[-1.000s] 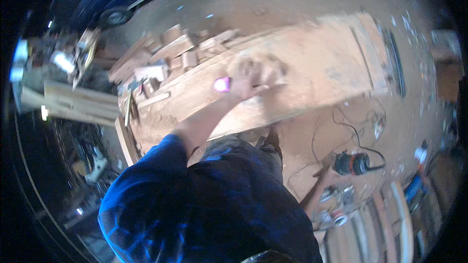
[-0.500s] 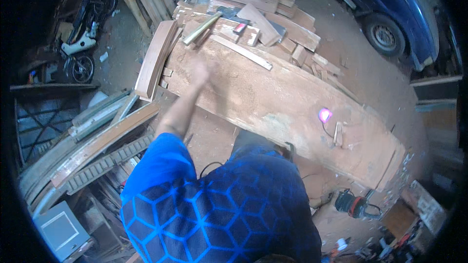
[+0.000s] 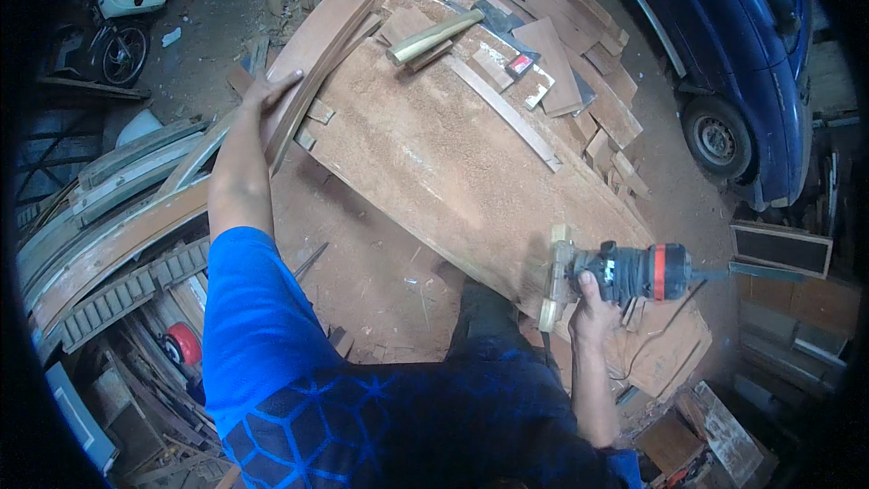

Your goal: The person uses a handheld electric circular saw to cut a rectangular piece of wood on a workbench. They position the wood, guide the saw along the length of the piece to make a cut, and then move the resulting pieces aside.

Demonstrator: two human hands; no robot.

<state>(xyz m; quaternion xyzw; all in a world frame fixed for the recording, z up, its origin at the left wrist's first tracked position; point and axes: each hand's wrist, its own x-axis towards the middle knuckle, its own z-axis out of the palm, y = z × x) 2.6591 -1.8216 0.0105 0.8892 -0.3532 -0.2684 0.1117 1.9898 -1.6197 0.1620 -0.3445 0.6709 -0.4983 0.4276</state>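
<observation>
My left hand (image 3: 268,91) lies on a curved, reddish wooden board (image 3: 312,41) at the workbench's left end. Its fingers are stretched across the board's face. My right hand (image 3: 594,308) is wrapped round a router (image 3: 625,273), its thumb on top. The router lies sideways, with a black body, a red band and a pale base at its left end. It is over the near right part of the dusty wooden workbench (image 3: 425,145); whether it touches the top I cannot tell. A cord trails near it.
Offcuts, a greenish wooden stick (image 3: 434,36), a thin strip (image 3: 507,113) and a small red box (image 3: 520,65) lie toward the bench's far side. Curved timbers (image 3: 118,244) are stacked at left. A blue vehicle (image 3: 751,54) stands at far right, a motorbike (image 3: 127,36) at far left.
My left hand has moved left from over the bench onto the curved board. The router, previously low at the right, is now raised over the bench in my right hand. The view has shifted.
</observation>
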